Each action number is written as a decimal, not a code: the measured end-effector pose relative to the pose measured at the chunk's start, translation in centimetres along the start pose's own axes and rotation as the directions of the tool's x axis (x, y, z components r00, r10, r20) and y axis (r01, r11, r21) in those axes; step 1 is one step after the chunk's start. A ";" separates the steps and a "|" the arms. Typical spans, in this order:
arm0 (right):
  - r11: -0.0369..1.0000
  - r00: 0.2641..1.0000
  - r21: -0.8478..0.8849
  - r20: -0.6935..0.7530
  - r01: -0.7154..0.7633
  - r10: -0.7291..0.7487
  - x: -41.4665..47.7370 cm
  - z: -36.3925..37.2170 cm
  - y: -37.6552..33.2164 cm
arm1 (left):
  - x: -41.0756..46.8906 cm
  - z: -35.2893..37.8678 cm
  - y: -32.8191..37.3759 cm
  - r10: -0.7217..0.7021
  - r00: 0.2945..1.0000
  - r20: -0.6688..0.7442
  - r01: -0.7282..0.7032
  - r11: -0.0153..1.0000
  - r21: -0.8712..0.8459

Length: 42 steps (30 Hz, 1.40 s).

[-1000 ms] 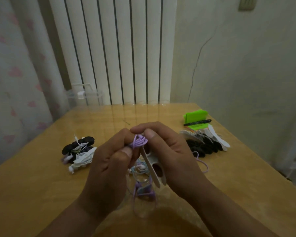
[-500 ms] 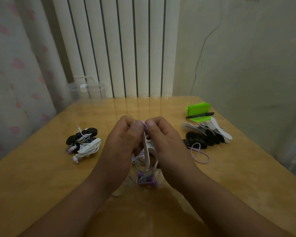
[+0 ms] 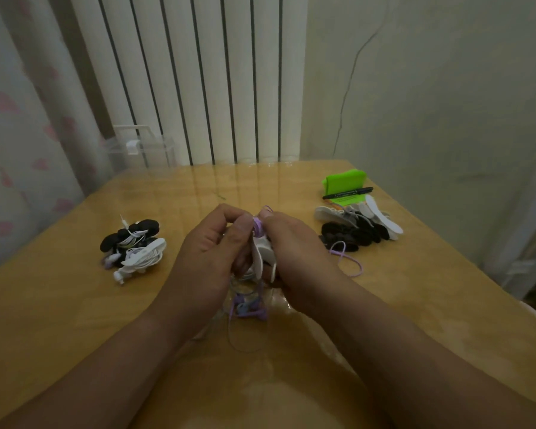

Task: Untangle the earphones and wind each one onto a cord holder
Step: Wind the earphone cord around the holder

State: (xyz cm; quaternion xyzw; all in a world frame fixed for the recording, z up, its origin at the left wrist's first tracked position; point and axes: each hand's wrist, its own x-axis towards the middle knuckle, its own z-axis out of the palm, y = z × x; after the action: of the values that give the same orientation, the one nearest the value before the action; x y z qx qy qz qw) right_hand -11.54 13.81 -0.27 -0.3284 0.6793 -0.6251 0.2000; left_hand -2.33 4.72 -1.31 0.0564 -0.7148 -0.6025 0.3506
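Note:
My left hand [image 3: 209,258] and my right hand [image 3: 294,252] meet above the table's middle. Between them stands a white cord holder [image 3: 263,257], gripped by my right hand. A purple earphone cord [image 3: 257,226] is wound round its top, pinched by my left thumb and fingers. More purple cord hangs down to a small tangle [image 3: 249,308] on the table, and a loop [image 3: 347,261] of it lies to the right. Part of the holder is hidden by my fingers.
A pile of wound earphones on black and white holders [image 3: 133,246] lies at the left. Spare black and white holders [image 3: 358,226] lie at the right, behind them a green stand [image 3: 342,181] with a black pen [image 3: 348,192]. A clear box [image 3: 143,148] stands at the table's far edge.
Both hands have moved away from me and down, closer to the table. The holder now stands more upright, and the purple windings sit at its top between my fingertips.

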 end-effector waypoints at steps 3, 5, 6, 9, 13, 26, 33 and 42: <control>0.999 0.993 -0.039 -0.117 0.021 -0.026 0.2 0.4 0.6 | 0.0 0.1 -0.5 -0.033 0.999 -0.010 0.033 0.999 -0.026; 0.999 0.999 0.028 -0.023 -0.034 0.035 0.3 0.1 0.6 | 0.1 0.1 -0.8 -0.093 0.995 -0.022 0.090 0.988 -0.127; 0.995 0.997 0.076 0.043 -0.063 0.060 0.4 -0.1 0.4 | 0.1 0.0 -0.7 -0.135 0.990 -0.027 0.127 0.971 -0.205; 0.995 0.992 0.084 0.120 -0.060 0.049 0.1 -1.0 -0.3 | 0.6 -0.5 -0.5 -0.274 0.961 -0.033 0.237 0.879 -0.414; 0.880 0.927 -0.296 0.178 0.370 -0.330 -0.1 -0.5 0.8 | 1.3 -1.7 -0.4 -0.338 0.939 -0.065 0.269 0.839 -0.472; 0.951 0.945 -0.044 0.140 0.305 -0.296 -0.6 0.3 0.0 | 0.7 -1.5 0.1 -0.324 0.946 -0.029 0.317 0.939 -0.136; 0.983 0.980 0.150 0.148 0.108 -0.130 0.2 -0.7 0.0 | 0.8 -1.7 1.1 -0.399 0.860 0.318 0.507 0.741 -0.440; 0.973 0.968 0.103 0.125 0.207 -0.219 -0.1 -0.6 -0.3 | 1.1 -2.8 0.9 -0.367 0.901 0.231 0.429 0.830 -0.356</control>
State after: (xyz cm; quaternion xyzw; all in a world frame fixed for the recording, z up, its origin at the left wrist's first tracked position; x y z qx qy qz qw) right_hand -11.82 14.29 0.10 -0.4319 0.5961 -0.6490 0.1920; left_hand -1.26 2.10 0.10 0.0856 -0.5739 -0.7975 0.1652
